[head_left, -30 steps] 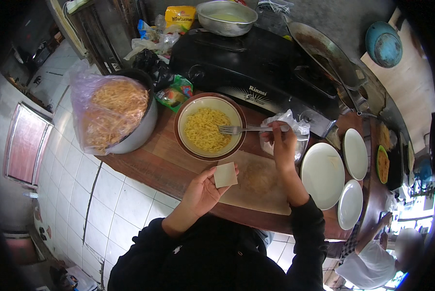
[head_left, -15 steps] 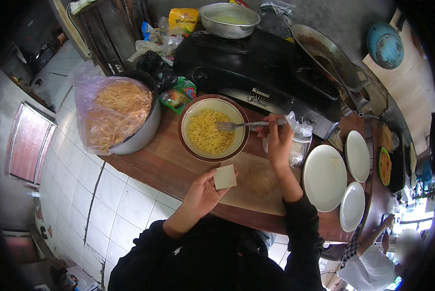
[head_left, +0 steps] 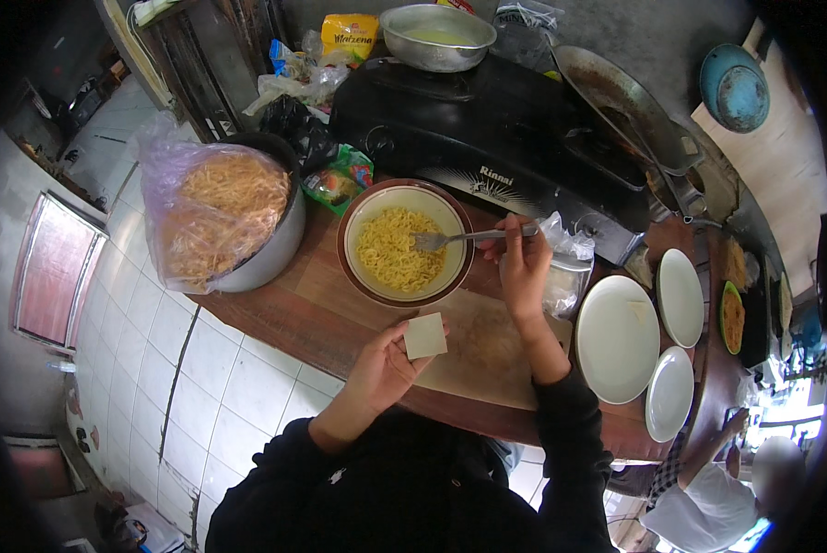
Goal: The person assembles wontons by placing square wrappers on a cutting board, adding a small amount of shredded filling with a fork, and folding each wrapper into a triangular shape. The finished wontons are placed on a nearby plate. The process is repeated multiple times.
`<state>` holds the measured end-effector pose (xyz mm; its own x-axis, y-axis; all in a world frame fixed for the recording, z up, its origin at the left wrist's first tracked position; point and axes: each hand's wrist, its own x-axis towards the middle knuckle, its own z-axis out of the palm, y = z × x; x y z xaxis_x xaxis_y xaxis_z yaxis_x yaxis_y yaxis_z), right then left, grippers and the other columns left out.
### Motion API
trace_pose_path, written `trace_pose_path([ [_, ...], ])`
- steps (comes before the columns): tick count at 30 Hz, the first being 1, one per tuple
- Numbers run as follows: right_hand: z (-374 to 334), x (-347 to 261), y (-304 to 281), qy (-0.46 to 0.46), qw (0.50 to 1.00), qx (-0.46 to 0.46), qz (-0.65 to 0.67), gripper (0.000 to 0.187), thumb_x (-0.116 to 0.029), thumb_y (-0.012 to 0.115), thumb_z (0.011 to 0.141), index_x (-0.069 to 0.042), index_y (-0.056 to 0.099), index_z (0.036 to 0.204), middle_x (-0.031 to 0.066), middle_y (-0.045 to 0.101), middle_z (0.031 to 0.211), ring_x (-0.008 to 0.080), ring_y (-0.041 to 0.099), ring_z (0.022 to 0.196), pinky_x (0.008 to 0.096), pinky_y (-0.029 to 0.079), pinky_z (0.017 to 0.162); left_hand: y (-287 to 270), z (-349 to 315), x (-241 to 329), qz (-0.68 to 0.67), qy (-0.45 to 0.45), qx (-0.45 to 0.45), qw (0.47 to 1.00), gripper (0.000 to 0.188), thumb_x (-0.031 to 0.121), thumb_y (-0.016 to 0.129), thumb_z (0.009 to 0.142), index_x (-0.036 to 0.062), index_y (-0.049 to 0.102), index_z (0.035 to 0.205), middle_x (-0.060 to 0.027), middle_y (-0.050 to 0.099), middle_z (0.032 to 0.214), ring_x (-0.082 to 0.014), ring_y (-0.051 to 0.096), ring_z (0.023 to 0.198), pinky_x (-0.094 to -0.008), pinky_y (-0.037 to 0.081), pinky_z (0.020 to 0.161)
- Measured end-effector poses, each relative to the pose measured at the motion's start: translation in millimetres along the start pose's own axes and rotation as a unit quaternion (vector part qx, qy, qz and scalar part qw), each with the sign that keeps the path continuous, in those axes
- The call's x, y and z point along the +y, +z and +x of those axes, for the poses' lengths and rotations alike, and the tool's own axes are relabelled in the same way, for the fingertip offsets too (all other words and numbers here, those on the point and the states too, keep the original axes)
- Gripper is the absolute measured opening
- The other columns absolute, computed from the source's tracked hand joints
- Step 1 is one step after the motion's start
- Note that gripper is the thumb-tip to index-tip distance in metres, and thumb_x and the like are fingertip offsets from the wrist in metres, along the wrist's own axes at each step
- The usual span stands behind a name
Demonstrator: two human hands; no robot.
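On the palm-up fingers of my left hand [head_left: 382, 367] rests a square, pale dough wrapper [head_left: 425, 336], its surface bare. My right hand [head_left: 525, 272] is closed round the handle of a metal fork [head_left: 459, 238]. The fork's tines dip into a heap of yellow cooked noodles [head_left: 397, 251]. Those noodles fill the middle of a cream bowl with a brown rim [head_left: 347, 274], just beyond my left hand. A clear plastic bag with pale contents [head_left: 566, 281] stands right behind my right hand.
White plates [head_left: 618, 355] lie on the wooden table to the right. A pot [head_left: 289, 235] with a bag of shredded orange-brown food [head_left: 229, 217] stands left. Behind the bowl is a black gas stove [head_left: 487, 120] with a metal pan [head_left: 439, 57]. Another person [head_left: 708, 502] is at far right.
My right hand has shifted slightly left and lower, with the fork still in the noodles. The left hand with the wrapper has barely moved.
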<state>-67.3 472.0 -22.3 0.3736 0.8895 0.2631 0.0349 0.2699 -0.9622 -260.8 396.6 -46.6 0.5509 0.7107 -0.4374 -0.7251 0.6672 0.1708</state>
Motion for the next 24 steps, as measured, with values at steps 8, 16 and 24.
trace_pose_path([
  [8, 6.4, 6.7, -7.6, 0.025, 1.000, -0.006, -0.006, 0.022, -0.019, 0.049, 0.094, 0.001, 0.053, 0.087, 0.0048, 0.058, 0.068, 0.0077, 0.055, 0.061, 0.0217, 0.045, 0.053, 1.8, -0.4, -0.7, 0.003, -0.005, -0.003, 1.000, 0.037, 0.015, 0.040, 0.094, -0.0067, 0.039, 0.124, -0.0203, 0.048, 0.125, -0.0318, 0.044, 0.121, -0.0411, 0.038, 0.103],
  [16, -9.3, 6.4, 6.1, -0.021, 0.999, -0.036, -0.013, 0.022, -0.020, 0.047, 0.095, 0.000, 0.052, 0.089, 0.0059, 0.061, 0.070, 0.0074, 0.054, 0.058, 0.0199, 0.043, 0.054, -1.2, -1.0, 1.2, 0.010, 0.005, -0.008, 1.000, 0.037, 0.016, 0.038, 0.095, -0.0070, 0.039, 0.124, -0.0200, 0.049, 0.124, -0.0310, 0.045, 0.120, -0.0411, 0.037, 0.103],
  [24, -11.9, 2.1, 13.8, 0.057, 0.997, 0.010, 0.058, 0.026, -0.024, 0.048, 0.095, 0.001, 0.053, 0.088, 0.0071, 0.061, 0.070, 0.0088, 0.056, 0.058, 0.0203, 0.045, 0.055, -0.2, -2.1, 3.5, 0.023, 0.019, 0.004, 1.000, 0.037, 0.016, 0.035, 0.095, -0.0078, 0.039, 0.124, -0.0205, 0.048, 0.125, -0.0313, 0.045, 0.120, -0.0411, 0.036, 0.103],
])
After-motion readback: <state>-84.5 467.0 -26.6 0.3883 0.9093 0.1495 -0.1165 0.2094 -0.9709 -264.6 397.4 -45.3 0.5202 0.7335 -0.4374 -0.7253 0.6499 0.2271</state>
